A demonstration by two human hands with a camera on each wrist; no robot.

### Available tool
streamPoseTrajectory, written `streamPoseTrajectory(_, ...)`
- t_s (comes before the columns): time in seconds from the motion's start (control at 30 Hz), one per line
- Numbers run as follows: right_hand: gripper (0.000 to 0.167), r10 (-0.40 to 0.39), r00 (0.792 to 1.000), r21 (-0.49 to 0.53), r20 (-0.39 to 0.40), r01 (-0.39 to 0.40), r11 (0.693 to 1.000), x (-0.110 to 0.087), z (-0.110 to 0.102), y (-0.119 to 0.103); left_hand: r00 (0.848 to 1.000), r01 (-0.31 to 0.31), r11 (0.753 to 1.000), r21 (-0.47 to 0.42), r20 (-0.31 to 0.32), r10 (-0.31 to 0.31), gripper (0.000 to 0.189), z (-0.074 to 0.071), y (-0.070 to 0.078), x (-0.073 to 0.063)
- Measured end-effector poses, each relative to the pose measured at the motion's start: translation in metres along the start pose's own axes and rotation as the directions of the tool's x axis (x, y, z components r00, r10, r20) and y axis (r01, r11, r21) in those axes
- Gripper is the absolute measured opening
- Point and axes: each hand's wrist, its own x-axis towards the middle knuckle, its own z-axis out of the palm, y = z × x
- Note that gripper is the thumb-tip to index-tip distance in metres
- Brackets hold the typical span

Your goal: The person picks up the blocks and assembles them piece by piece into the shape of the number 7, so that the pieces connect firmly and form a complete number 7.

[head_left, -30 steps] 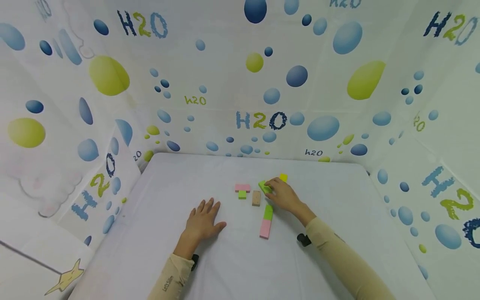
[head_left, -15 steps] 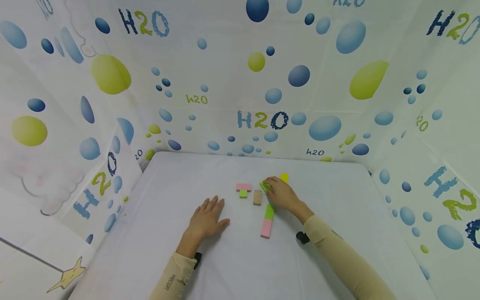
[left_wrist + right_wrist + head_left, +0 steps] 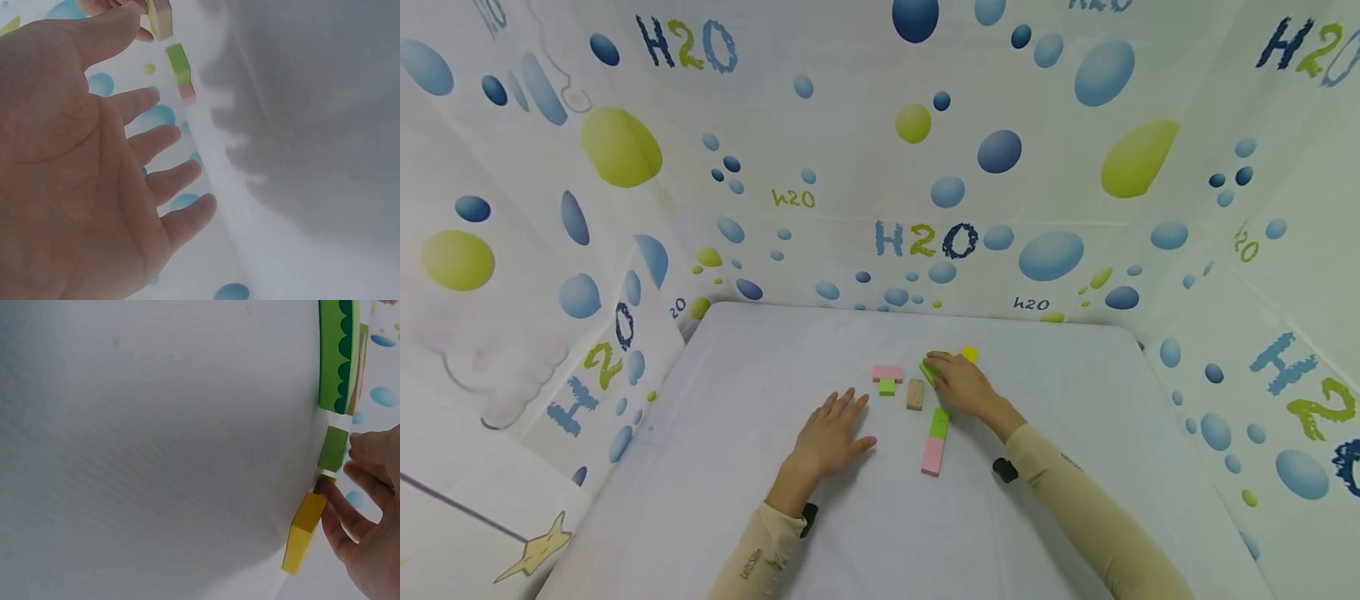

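Observation:
My right hand (image 3: 962,385), fingers bent, pinches a green block (image 3: 927,372) that lies slanted on the table. In the right wrist view the thumb is beside this green block (image 3: 334,449). One fingertip touches a small yellow piece (image 3: 328,480), mostly covered by the fingers. A larger yellow block (image 3: 301,532) lies just past those fingers. My left hand (image 3: 833,433) is spread palm down, holding nothing, left of the blocks. Its palm and separated fingers show in the left wrist view (image 3: 94,169).
A wooden block (image 3: 914,394) stands left of my right hand. Farther left, a pink block (image 3: 887,373) meets a small green block (image 3: 887,387). Nearer me, another green block (image 3: 940,422) lines up end to end with a pink block (image 3: 932,457). Printed cloth walls surround the white-covered table.
My left hand has moved right and slightly forward, toward the blocks. My right hand has shifted slightly left over the slanted green block, and a bit of yellow now shows behind its fingers.

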Motion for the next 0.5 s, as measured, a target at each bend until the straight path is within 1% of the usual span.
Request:
streamPoseTrajectory(0.13, 0.043, 0.000, 1.000, -0.003, 0.011, 0.000, 1.000, 0.000, 0.000, 0.002, 1.000, -0.021, 1.000, 0.002, -0.001, 0.021, 0.072, 0.001, 0.011, 0.002)
streamPoseTrajectory(0.33, 0.044, 0.017, 0.999, 0.008, 0.030, -0.017, 1.000, 0.001, 0.002, 0.004, 0.998, -0.064, 0.997, 0.048, 0.011, 0.064, 0.071, 0.008, 0.025, 0.005)
streamPoseTrajectory(0.5, 0.044, 0.047, 0.998, -0.022, 0.036, -0.046, 0.999, 0.001, 0.001, 0.003, 0.995, -0.098, 0.995, 0.036, 0.022, 0.097, 0.071, 0.012, 0.035, 0.008)
